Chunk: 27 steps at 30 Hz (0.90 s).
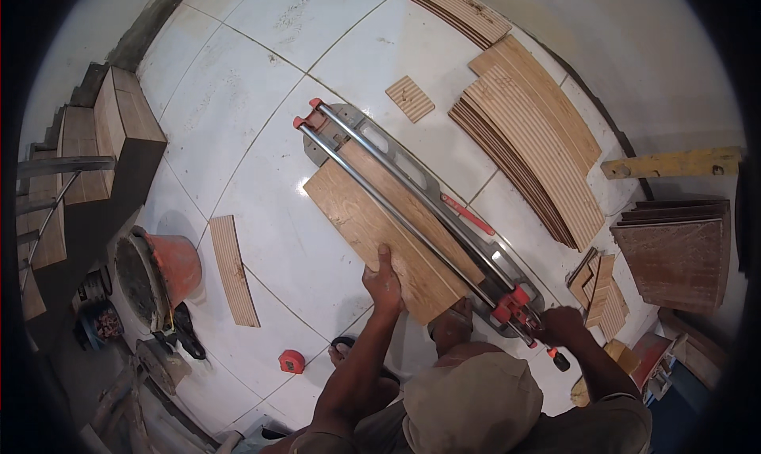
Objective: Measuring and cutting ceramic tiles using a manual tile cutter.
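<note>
A wood-look plank tile (349, 216) lies partly under the twin steel rails of a manual tile cutter (386, 146). My left hand (384, 286) grips the tile's left edge, thumb on top; its other fingers are mostly hidden. At the cutter's near end, my right hand (561, 327) is closed beside the red sliding carriage (513, 302), and its exact hold is partly hidden. The cutter's lever grip (560, 360), black and orange, sticks out below that hand. A foot (452, 327) is close to the tile's near end.
Stacked plank tiles (531, 145) lie on the right, with a small tile offcut (411, 99) nearby. A narrow tile strip (235, 272), a red tape measure (292, 362) and an orange bucket (178, 264) are on the left. Steps (131, 129) rise at far left. Brown tiles (674, 256) lean at right.
</note>
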{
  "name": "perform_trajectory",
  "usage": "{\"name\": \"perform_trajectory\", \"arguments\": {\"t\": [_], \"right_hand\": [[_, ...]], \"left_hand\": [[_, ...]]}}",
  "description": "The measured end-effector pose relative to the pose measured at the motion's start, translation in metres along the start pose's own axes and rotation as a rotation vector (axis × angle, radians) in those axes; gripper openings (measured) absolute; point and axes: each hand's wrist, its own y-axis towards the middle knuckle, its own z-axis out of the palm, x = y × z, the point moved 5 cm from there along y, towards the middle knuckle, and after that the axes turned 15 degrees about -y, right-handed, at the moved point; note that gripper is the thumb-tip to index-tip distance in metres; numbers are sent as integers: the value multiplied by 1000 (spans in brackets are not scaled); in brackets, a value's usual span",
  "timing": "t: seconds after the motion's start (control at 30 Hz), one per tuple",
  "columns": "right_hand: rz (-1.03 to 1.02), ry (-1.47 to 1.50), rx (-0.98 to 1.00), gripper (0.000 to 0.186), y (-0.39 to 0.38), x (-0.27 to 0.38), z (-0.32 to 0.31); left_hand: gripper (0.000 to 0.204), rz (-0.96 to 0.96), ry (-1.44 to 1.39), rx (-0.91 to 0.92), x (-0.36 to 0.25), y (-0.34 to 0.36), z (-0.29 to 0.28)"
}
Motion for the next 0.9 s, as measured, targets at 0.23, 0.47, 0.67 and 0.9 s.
{"name": "perform_trajectory", "arguments": {"t": [0.23,0.47,0.67,0.9], "right_hand": [[-87,776,-694,32,43,1,-110],[-298,1028,-542,27,117,38,-115],[-245,880,-497,14,127,43,-133],[-156,770,-594,17,128,40,-132]], "left_hand": [[58,61,-25,-30,13,-7,27],[55,-6,-90,-21,11,-7,25],[51,100,-200,-42,7,-11,20],[48,20,-97,-39,10,-6,15]]}}
